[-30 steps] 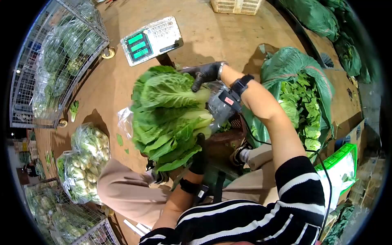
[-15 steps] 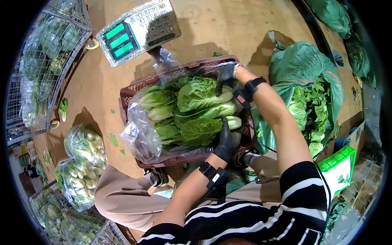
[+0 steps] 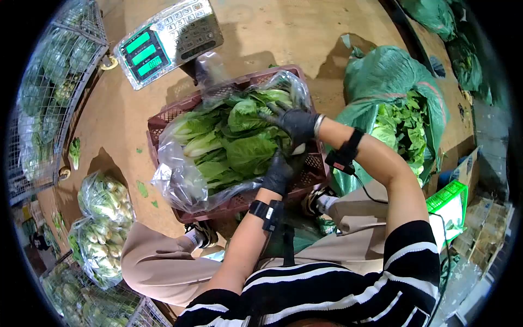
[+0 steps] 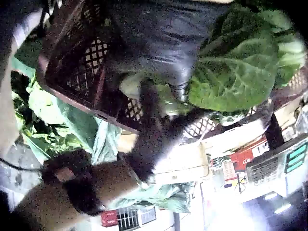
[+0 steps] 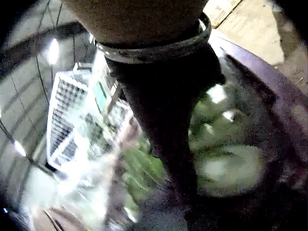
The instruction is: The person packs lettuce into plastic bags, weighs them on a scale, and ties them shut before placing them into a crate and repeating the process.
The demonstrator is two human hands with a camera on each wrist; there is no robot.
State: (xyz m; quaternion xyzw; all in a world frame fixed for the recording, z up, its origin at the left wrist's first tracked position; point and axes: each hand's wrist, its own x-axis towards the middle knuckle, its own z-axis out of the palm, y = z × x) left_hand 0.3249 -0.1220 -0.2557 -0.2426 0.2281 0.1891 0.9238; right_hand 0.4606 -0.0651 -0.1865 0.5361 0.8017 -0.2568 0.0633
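the right hand (image 3: 294, 122) lies flat with fingers spread, pressing the leafy greens (image 3: 234, 143). the left hand (image 3: 279, 173) sits against their pale stalk ends, and i cannot tell whether it grips or just pushes. a second ago the bunch was up in the air; now it rests in the clear bag (image 3: 173, 182) inside the brown crate (image 3: 163, 117) at mid-frame, under the scale (image 3: 166, 41) at upper left. the lifting looks done.

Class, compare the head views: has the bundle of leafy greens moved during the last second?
Yes. The leafy greens were held up, hiding the brown crate. Now they lie down inside it, in the clear bag, below the scale.
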